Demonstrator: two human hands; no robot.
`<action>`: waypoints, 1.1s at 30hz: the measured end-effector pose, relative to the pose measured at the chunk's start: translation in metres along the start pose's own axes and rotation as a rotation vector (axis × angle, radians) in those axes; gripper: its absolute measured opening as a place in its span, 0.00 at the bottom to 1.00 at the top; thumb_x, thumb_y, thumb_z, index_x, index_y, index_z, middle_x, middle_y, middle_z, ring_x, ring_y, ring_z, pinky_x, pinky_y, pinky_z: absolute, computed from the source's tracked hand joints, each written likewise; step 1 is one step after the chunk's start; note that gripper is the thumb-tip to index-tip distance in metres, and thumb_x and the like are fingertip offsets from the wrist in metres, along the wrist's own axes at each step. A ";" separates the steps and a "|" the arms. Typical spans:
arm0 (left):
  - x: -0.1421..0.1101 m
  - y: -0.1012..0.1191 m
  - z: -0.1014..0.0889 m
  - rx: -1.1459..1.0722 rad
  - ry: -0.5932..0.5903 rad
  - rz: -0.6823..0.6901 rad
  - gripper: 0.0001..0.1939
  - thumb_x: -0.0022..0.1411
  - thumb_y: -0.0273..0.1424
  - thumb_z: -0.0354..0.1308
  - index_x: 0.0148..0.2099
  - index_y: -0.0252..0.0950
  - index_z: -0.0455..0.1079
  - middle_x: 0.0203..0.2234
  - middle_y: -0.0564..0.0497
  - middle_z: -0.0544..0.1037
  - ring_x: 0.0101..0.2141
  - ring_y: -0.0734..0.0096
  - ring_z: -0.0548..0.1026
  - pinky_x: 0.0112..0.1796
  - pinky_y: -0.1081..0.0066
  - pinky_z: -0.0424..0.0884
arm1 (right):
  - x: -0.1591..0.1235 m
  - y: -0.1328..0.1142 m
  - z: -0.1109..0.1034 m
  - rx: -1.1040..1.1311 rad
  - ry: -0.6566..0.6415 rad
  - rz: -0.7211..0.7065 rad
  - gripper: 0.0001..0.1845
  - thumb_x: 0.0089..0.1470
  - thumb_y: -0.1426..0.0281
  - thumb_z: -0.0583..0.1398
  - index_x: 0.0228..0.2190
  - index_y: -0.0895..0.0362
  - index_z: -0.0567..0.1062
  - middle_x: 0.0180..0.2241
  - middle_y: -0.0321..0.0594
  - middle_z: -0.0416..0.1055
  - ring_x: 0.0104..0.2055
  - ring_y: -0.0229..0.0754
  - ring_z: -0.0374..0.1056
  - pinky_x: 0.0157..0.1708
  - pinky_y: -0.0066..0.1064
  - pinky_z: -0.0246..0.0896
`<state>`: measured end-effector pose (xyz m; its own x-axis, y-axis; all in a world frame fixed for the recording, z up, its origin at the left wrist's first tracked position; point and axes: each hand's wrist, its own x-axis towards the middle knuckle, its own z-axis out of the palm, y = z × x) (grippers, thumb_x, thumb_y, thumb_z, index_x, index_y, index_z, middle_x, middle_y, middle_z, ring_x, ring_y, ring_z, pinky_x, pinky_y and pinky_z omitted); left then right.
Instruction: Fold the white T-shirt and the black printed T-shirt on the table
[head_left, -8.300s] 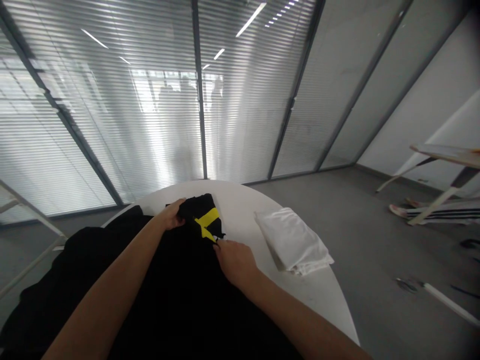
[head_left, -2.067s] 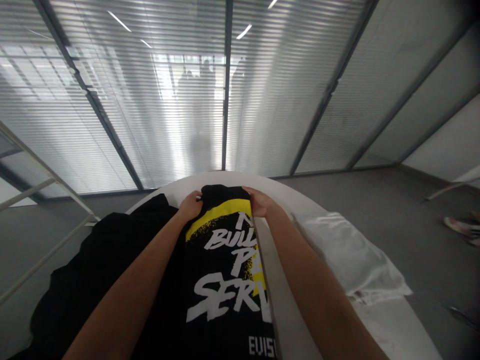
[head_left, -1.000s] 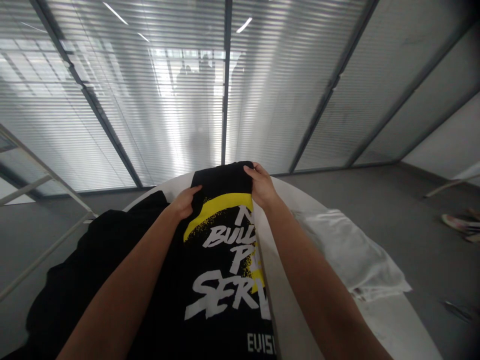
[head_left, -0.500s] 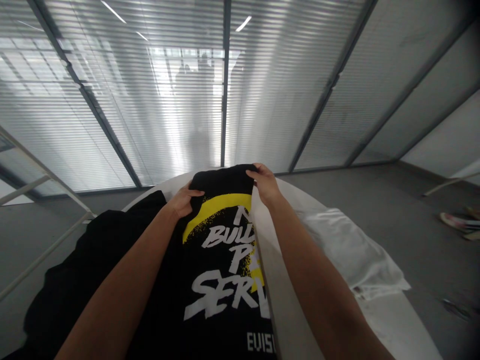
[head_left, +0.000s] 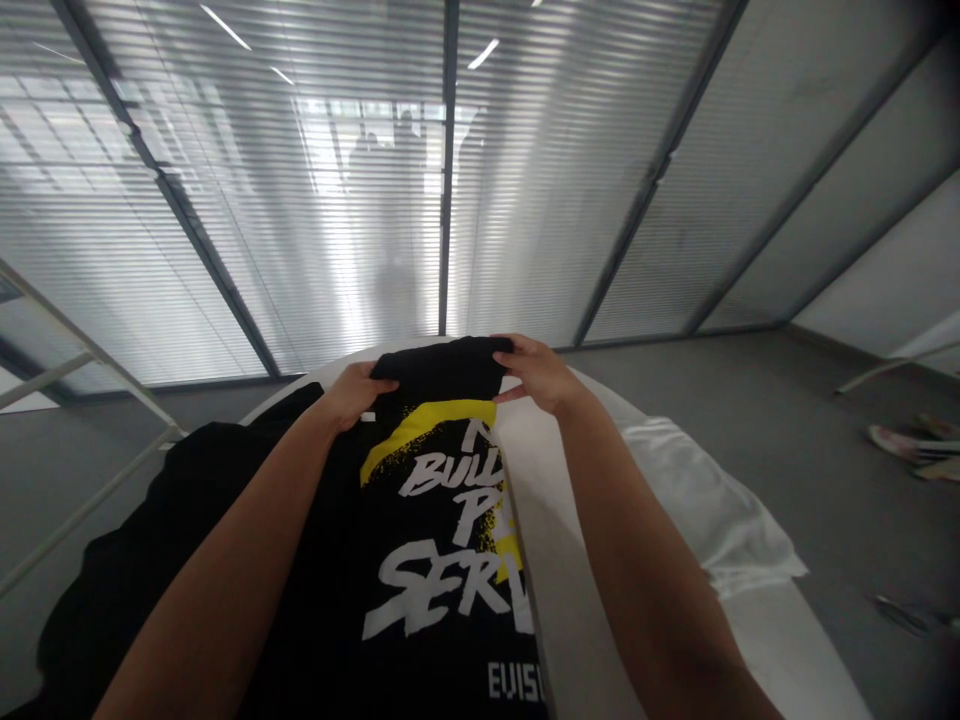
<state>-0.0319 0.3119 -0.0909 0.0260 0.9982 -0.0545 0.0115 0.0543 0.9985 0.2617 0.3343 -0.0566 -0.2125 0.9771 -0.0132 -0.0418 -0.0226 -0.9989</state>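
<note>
A black T-shirt with yellow and white printing lies partly folded in front of me, its far end bunched into a fold. My left hand pinches the far left corner of that fold, thumb on top. At the far right corner, my right hand grips the cloth between thumb and fingers. Beneath the shirt is a white round table. Along the shirt's right side runs a pale, straight-edged strip; I cannot tell what it is.
To the left lies a heap of black cloth, and a white folded cloth rests on the right. A white metal frame stands at the left. Shoes lie on the floor at the right. Glass panels with blinds rise beyond the table.
The far end of the shirt has been folded slightly toward me, with both hands still on it. A small white tag now shows beside my left hand.
</note>
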 end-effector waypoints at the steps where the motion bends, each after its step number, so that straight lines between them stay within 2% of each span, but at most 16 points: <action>1: 0.000 0.001 0.000 0.046 0.023 0.016 0.11 0.45 0.26 0.69 0.35 0.32 0.79 0.28 0.47 0.81 0.29 0.62 0.78 0.31 0.67 0.74 | 0.001 0.002 -0.001 0.034 -0.008 0.011 0.20 0.43 0.67 0.68 0.41 0.51 0.75 0.41 0.42 0.73 0.37 0.47 0.69 0.26 0.45 0.75; 4: -0.001 0.007 -0.002 0.178 0.047 0.108 0.06 0.49 0.27 0.68 0.33 0.32 0.79 0.27 0.49 0.81 0.27 0.67 0.76 0.31 0.72 0.71 | 0.001 0.005 -0.004 0.135 -0.074 0.005 0.20 0.43 0.66 0.70 0.40 0.51 0.75 0.42 0.41 0.74 0.39 0.48 0.71 0.32 0.50 0.75; 8: -0.004 0.015 -0.002 0.241 0.024 0.170 0.07 0.51 0.27 0.67 0.36 0.34 0.78 0.27 0.51 0.81 0.28 0.68 0.75 0.30 0.73 0.70 | -0.001 0.004 -0.006 0.234 -0.179 -0.033 0.23 0.44 0.65 0.70 0.44 0.48 0.74 0.44 0.39 0.75 0.44 0.47 0.70 0.39 0.51 0.73; 10: -0.007 0.016 -0.001 0.152 0.012 0.141 0.11 0.50 0.26 0.68 0.38 0.34 0.78 0.29 0.51 0.81 0.29 0.67 0.76 0.31 0.72 0.71 | -0.002 0.004 -0.005 0.251 -0.181 -0.042 0.23 0.45 0.66 0.70 0.44 0.48 0.74 0.44 0.39 0.75 0.45 0.47 0.70 0.41 0.50 0.72; 13: -0.010 0.017 -0.002 0.022 -0.038 0.011 0.16 0.46 0.25 0.71 0.41 0.34 0.78 0.30 0.49 0.81 0.30 0.62 0.78 0.30 0.69 0.73 | -0.002 0.003 -0.005 0.259 -0.177 -0.035 0.23 0.44 0.67 0.70 0.44 0.49 0.75 0.43 0.39 0.75 0.45 0.47 0.70 0.41 0.50 0.72; 15: -0.013 0.020 -0.005 0.084 -0.066 -0.062 0.15 0.45 0.26 0.72 0.39 0.34 0.79 0.26 0.48 0.81 0.28 0.60 0.78 0.25 0.71 0.72 | -0.003 0.003 -0.005 0.254 -0.196 -0.034 0.24 0.44 0.68 0.70 0.45 0.49 0.75 0.45 0.40 0.75 0.45 0.48 0.70 0.42 0.49 0.72; 17: -0.016 0.025 -0.008 0.232 -0.087 -0.077 0.11 0.45 0.27 0.72 0.34 0.32 0.79 0.23 0.47 0.79 0.22 0.64 0.76 0.17 0.74 0.67 | -0.005 0.002 -0.005 0.238 -0.230 -0.046 0.24 0.44 0.68 0.70 0.45 0.50 0.75 0.46 0.41 0.74 0.46 0.48 0.70 0.42 0.48 0.73; 20: -0.021 0.033 -0.009 0.323 -0.121 -0.083 0.10 0.46 0.28 0.71 0.34 0.31 0.79 0.25 0.45 0.80 0.18 0.68 0.73 0.12 0.76 0.63 | -0.008 0.001 -0.006 0.195 -0.293 -0.071 0.24 0.44 0.67 0.70 0.45 0.49 0.76 0.48 0.41 0.74 0.47 0.48 0.70 0.42 0.47 0.74; 22: -0.023 0.034 -0.007 0.250 -0.126 -0.100 0.14 0.48 0.28 0.70 0.39 0.31 0.79 0.30 0.43 0.81 0.23 0.62 0.76 0.13 0.75 0.67 | -0.010 0.001 -0.006 0.179 -0.334 -0.084 0.25 0.45 0.66 0.70 0.47 0.49 0.76 0.49 0.40 0.73 0.47 0.48 0.70 0.41 0.47 0.74; 24: -0.023 0.030 -0.005 0.128 -0.108 -0.095 0.16 0.51 0.30 0.69 0.44 0.34 0.78 0.37 0.42 0.81 0.32 0.56 0.79 0.17 0.73 0.73 | -0.011 0.001 -0.007 0.182 -0.358 -0.086 0.26 0.45 0.65 0.70 0.48 0.48 0.75 0.49 0.40 0.73 0.47 0.48 0.70 0.41 0.48 0.75; 27: -0.020 0.018 -0.003 -0.084 -0.079 -0.063 0.19 0.54 0.31 0.68 0.49 0.37 0.75 0.44 0.42 0.78 0.43 0.52 0.77 0.25 0.67 0.80 | -0.012 0.003 -0.008 0.210 -0.365 -0.074 0.27 0.46 0.65 0.70 0.50 0.46 0.74 0.49 0.39 0.73 0.47 0.48 0.70 0.40 0.50 0.75; 30: -0.014 0.007 -0.005 -0.211 -0.112 -0.059 0.21 0.54 0.31 0.68 0.51 0.38 0.73 0.49 0.42 0.75 0.46 0.51 0.75 0.32 0.59 0.82 | -0.008 0.008 -0.010 0.230 -0.338 -0.066 0.28 0.47 0.64 0.69 0.51 0.45 0.73 0.49 0.37 0.73 0.47 0.47 0.71 0.39 0.50 0.76; 33: -0.011 0.002 -0.008 -0.202 -0.164 -0.064 0.22 0.55 0.33 0.68 0.52 0.39 0.71 0.51 0.41 0.73 0.47 0.49 0.75 0.34 0.56 0.82 | -0.004 0.012 -0.011 0.186 -0.264 -0.074 0.28 0.47 0.63 0.69 0.51 0.44 0.73 0.49 0.37 0.74 0.46 0.48 0.72 0.35 0.47 0.77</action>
<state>-0.0400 0.3016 -0.0880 0.1931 0.9759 -0.1017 -0.1812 0.1373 0.9738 0.2727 0.3325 -0.0691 -0.4473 0.8892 0.0960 -0.2393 -0.0155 -0.9708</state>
